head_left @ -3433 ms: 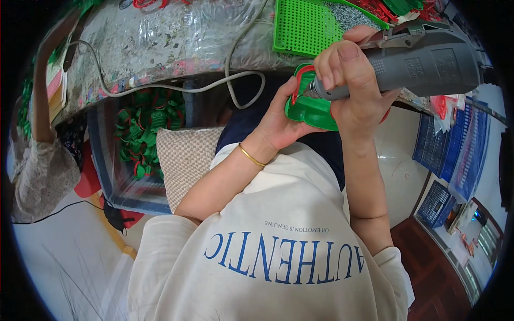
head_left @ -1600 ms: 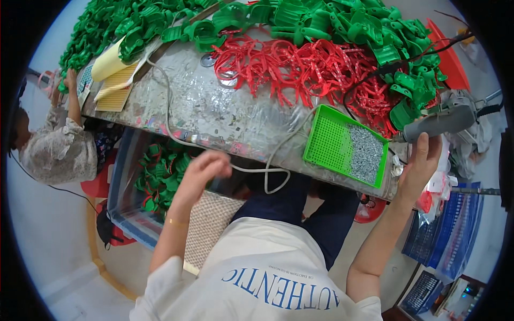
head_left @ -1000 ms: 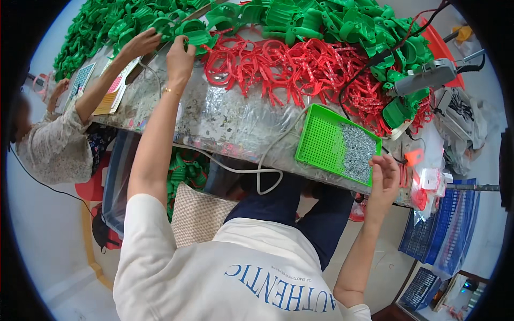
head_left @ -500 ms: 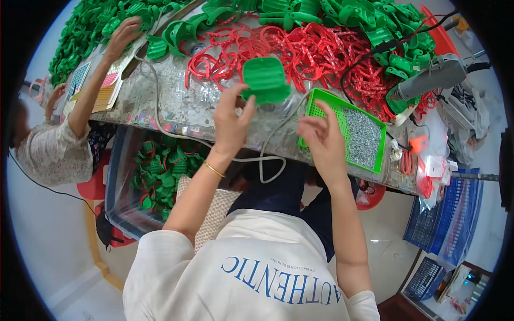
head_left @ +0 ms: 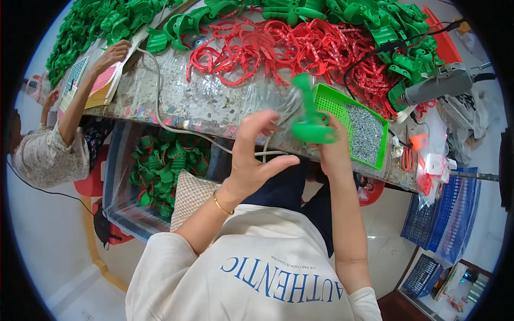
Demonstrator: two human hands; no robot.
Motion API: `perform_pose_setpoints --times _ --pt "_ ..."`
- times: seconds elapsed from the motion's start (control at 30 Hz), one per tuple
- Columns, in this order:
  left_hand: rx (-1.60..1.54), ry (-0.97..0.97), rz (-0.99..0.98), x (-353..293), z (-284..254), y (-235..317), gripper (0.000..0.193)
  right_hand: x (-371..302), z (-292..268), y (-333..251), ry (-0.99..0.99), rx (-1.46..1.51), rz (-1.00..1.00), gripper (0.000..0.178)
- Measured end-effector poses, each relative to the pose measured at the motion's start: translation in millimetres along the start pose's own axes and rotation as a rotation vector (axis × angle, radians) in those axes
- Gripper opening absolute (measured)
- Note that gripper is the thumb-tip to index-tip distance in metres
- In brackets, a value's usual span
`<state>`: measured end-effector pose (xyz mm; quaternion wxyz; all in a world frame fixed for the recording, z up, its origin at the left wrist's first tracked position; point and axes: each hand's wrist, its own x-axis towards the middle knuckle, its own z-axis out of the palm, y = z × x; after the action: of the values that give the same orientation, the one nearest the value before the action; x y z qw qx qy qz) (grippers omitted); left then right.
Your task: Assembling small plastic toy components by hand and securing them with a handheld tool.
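Observation:
My right hand is closed on a green curved plastic piece, its upper part blurred by motion. The piece is held in the air beside the left side of a bright green tray. Small silvery metal parts fill most of that tray. To the left, my left hand is open over the table's near edge, thumb and fingers spread with nothing between them.
Red plastic strips lie heaped beyond my hands, with green pieces behind them. A grey power tool is at the right. A pale cable crosses the table. A bin of green-and-red pieces stands below. Another person's hand works at left.
The green piece has gone from near my left hand into my right hand and turned upright. My left hand has drawn back toward me and opened wide.

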<state>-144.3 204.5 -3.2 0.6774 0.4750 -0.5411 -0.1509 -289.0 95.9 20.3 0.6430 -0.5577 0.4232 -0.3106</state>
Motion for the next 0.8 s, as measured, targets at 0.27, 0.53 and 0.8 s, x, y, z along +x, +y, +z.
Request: perform_pose_setpoints --times 0.27,0.53,0.8 --pt "-0.372 -0.047 -0.350 0 18 6 0.086 -8 -2 28 -0.409 0.793 0.429 0.019" --pt "-0.630 0.033 -0.551 2 20 15 0.098 -19 15 18 -0.166 0.399 0.236 0.024" --pt "-0.369 -0.106 -0.368 -10 19 21 0.106 -13 8 25 -0.290 0.188 0.100 0.025"
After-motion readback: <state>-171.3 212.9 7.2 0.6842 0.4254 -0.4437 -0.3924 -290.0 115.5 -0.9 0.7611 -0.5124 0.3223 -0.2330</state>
